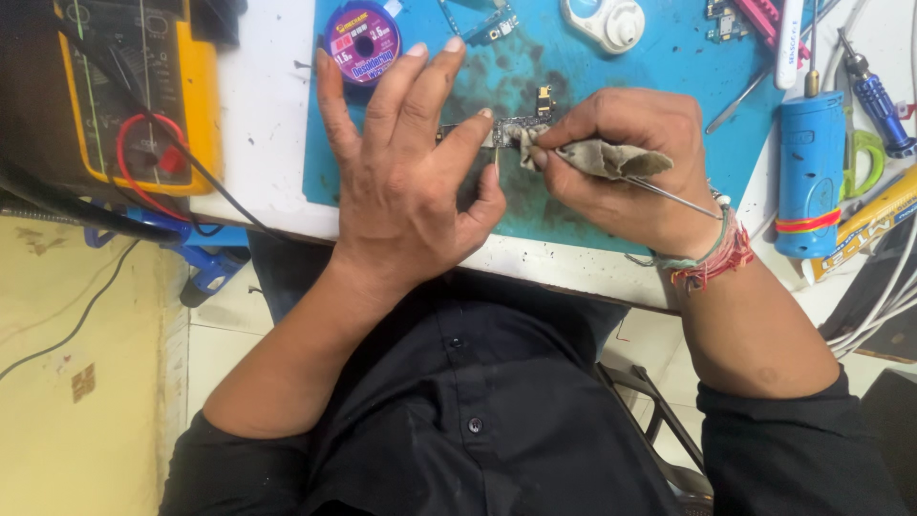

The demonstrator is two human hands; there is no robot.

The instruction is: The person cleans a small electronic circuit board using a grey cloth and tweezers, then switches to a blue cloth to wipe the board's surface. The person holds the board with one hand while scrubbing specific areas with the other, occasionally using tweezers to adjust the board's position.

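**Two hands work on a tiny board on a blue mat**

White desk point(263, 115) fills the top of the view, and a blue mat point(669, 67) lies on it. Dark smudges cover the middle of the mat.

A small circuit board point(511, 127) sits on the mat, between the two hands. It is thin and dark, with little metal parts on it.

Left hand point(411, 182) is spread out, with the fingers pointing up and away. Its pointer fingertip presses down on the left end of the circuit board. It does not grip anything. The other fingers are lifted and apart.

Right hand point(626, 167) is closed around a dirty grey cloth point(611, 158) and a thin metal tool point(673, 198). The cloth's end touches the right end of the circuit board. The metal tool sticks out past the wrist, toward the right. Colored thread bands point(712, 258) go around that wrist.

A round purple spool point(362, 40) lies just above the left hand, at the mat's edge. A yellow meter point(134, 91) with red and black wires sits far to the left. A white round thing point(604, 21) lies at the top of the mat. A blue can-shaped tool point(809, 172) stands at the right side, with a blue screwdriver point(874, 96) near it.

The person wears a black shirt point(478, 411) with buttons, seen at the bottom.
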